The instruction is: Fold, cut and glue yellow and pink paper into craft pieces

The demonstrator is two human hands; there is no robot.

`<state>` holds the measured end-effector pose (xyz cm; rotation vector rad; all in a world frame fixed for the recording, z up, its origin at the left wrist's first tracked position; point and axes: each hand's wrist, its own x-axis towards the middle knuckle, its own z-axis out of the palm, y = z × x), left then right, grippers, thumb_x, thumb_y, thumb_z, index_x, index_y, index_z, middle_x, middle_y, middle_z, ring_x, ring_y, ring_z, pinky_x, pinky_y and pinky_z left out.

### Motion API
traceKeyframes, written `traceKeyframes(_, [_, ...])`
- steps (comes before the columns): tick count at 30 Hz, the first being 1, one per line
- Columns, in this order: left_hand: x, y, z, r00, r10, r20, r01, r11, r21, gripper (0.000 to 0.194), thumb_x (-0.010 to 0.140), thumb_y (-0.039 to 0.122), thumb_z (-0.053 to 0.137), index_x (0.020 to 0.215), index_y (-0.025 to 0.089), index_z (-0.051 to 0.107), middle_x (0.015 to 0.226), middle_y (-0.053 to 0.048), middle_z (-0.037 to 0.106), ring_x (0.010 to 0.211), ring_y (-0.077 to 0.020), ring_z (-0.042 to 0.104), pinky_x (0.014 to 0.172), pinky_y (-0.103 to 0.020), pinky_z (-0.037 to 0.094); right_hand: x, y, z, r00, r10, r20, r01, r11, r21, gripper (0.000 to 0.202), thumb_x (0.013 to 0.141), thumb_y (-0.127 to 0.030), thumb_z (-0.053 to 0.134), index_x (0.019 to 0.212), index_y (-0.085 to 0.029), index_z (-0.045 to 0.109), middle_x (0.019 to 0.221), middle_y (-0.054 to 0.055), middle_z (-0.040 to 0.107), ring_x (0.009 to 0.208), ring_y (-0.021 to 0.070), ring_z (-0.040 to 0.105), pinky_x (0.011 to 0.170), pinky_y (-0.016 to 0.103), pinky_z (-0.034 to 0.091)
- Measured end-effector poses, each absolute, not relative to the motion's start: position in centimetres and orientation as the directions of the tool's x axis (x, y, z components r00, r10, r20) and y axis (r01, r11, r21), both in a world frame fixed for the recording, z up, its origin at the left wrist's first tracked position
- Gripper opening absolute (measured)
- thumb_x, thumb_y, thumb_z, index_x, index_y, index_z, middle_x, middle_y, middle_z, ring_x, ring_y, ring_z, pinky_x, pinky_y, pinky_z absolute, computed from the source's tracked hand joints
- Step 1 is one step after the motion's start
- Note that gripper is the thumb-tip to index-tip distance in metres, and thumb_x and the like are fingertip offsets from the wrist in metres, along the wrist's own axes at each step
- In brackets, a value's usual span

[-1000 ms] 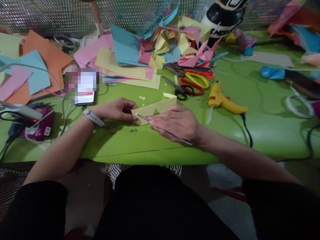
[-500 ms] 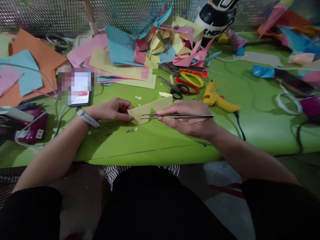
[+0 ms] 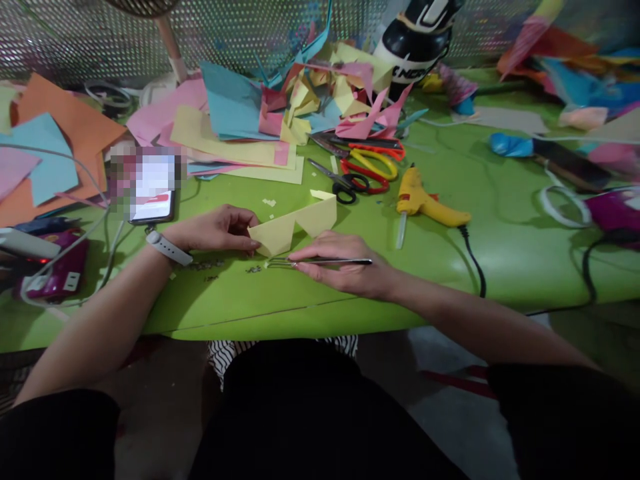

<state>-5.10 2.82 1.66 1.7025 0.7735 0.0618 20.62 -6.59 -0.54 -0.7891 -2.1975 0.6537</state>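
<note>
My left hand (image 3: 227, 230) pinches the left end of a folded yellow paper piece (image 3: 275, 237), which has angular cut edges and stands on the green table. Tweezers (image 3: 345, 261) lie in the grip of my right hand (image 3: 345, 263), their tips pointing left, down at the tabletop just in front of the paper. Close by the tips is a small cluster of tiny dark bits (image 3: 254, 269). More such bits (image 3: 205, 265) are scattered near my left wrist. Small yellow paper scraps (image 3: 269, 202) lie behind the paper piece.
Black-handled scissors (image 3: 345, 189) and scissors with a yellow handle (image 3: 375, 163) lie behind the paper. To the right rests a yellow glue gun (image 3: 430, 203) with a cord. A phone (image 3: 154, 190) stands at the left, and coloured paper (image 3: 235, 103) is heaped at the back.
My right hand has moved left and down with the tweezers, from in front of the paper to the tabletop. My left hand still holds the paper. The view has shifted slightly.
</note>
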Motion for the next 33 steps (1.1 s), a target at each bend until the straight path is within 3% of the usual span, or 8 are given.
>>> traceKeyframes(5, [-5.3,3.0,1.4,0.785,0.519,-0.338,0.447,-0.098,0.889,0.023,0.078,0.035,0.074,0.084,0.015,0.065,0.074,-0.003,0.072,0.066,-0.0115,0.064,0.058,-0.020,0.045,20.5,-6.4,-1.0,-0.584,0.598,0.548,0.302,0.788,-0.537,0.015,0.094,-0.021,0.060,0.100,-0.017,0.073,0.076,0.002,0.076,0.062,0.0105,0.065,0.067,0.029,0.049])
traceKeyframes(17, [-5.5,2.9,1.0,0.788,0.522,-0.327,0.428,-0.082,0.900,0.021,0.078,0.034,0.075,0.086,0.016,0.067,0.076,-0.004,0.074,0.066,-0.0125,0.066,0.059,-0.022,0.046,20.5,-6.7,-1.3,-0.567,0.592,0.572,0.279,0.792,-0.543,0.013,0.092,-0.019,0.062,0.100,-0.017,0.073,0.075,0.001,0.076,0.059,0.0101,0.063,0.065,0.029,0.048])
traceKeyframes(22, [-5.5,2.8,1.5,0.802,0.509,-0.312,0.400,-0.071,0.914,0.022,0.078,0.034,0.075,0.081,0.015,0.063,0.072,-0.002,0.073,0.063,-0.0106,0.065,0.056,-0.020,0.046,20.7,-6.9,-0.3,-0.575,0.562,0.594,0.241,0.811,-0.533,0.014,0.092,-0.020,0.062,0.104,-0.019,0.072,0.082,0.002,0.078,0.066,0.0119,0.069,0.066,0.030,0.050])
traceKeyframes(25, [-6.3,2.9,3.2,0.759,0.592,-0.271,0.396,-0.090,0.914,0.023,0.076,0.032,0.077,0.080,0.016,0.061,0.070,-0.002,0.071,0.064,-0.0124,0.067,0.059,-0.022,0.050,21.6,-7.2,1.6,-0.472,0.639,0.608,0.338,0.768,-0.544,0.015,0.091,-0.022,0.065,0.103,-0.025,0.072,0.087,0.001,0.078,0.072,0.0143,0.070,0.065,0.030,0.053])
traceKeyframes(29, [-8.4,3.4,6.1,0.519,0.855,-0.026,0.280,-0.142,0.949,0.025,0.075,0.032,0.077,0.084,0.017,0.059,0.072,0.000,0.068,0.068,-0.0142,0.068,0.069,-0.027,0.054,23.3,-7.1,3.4,-0.221,0.755,0.618,0.494,0.633,-0.596,0.018,0.089,-0.022,0.068,0.104,-0.032,0.073,0.089,-0.002,0.077,0.070,0.0145,0.069,0.060,0.029,0.054])
traceKeyframes(33, [-9.9,4.0,7.0,0.444,0.896,-0.007,0.310,-0.147,0.939,0.025,0.075,0.031,0.077,0.087,0.017,0.061,0.073,-0.001,0.068,0.071,-0.0154,0.069,0.070,-0.027,0.054,24.1,-5.7,2.7,-0.282,0.716,0.639,0.555,0.665,-0.500,0.016,0.090,-0.027,0.068,0.105,-0.030,0.073,0.090,-0.001,0.078,0.072,0.0171,0.072,0.064,0.032,0.058])
